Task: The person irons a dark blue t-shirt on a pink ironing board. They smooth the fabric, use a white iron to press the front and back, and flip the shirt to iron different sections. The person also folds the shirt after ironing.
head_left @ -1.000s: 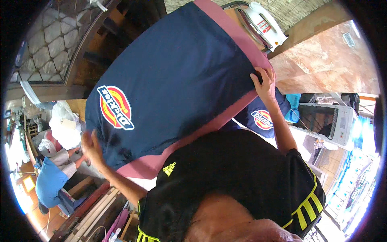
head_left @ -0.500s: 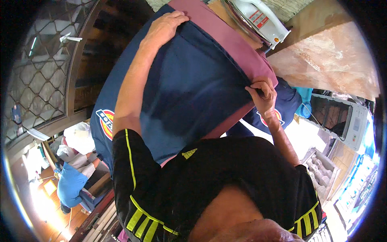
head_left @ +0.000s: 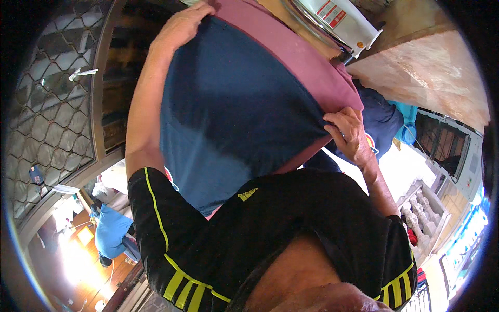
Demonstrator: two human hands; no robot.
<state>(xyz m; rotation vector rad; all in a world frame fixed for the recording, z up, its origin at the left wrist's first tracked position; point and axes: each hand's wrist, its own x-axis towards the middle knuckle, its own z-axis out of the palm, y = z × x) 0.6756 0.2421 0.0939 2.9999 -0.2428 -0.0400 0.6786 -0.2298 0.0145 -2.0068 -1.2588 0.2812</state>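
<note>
A navy-blue cloth, seemingly a garment, lies spread over a dusty-pink covered pressing surface. At its far left corner my left hand is closed on the edge, the arm stretched out. My right hand grips the opposite corner on the right, fingers bent and bunched at the cloth's edge. Between my hands the edge runs fairly straight, with a pink strip showing beyond it. A white iron stands past the pink surface at the far right, partly cut off by the picture's edge.
Right of the surface hangs more dark-blue cloth, near a light-blue plastic item. A marble-patterned panel rises at far right. A metal lattice gate stands at left. Another person in a blue shirt bends over at lower left.
My left hand has moved farther out and to the left along with the cloth's corner. My right hand has shifted slightly right and lower, its fingers straightening a little. The whole view has also shifted.
</note>
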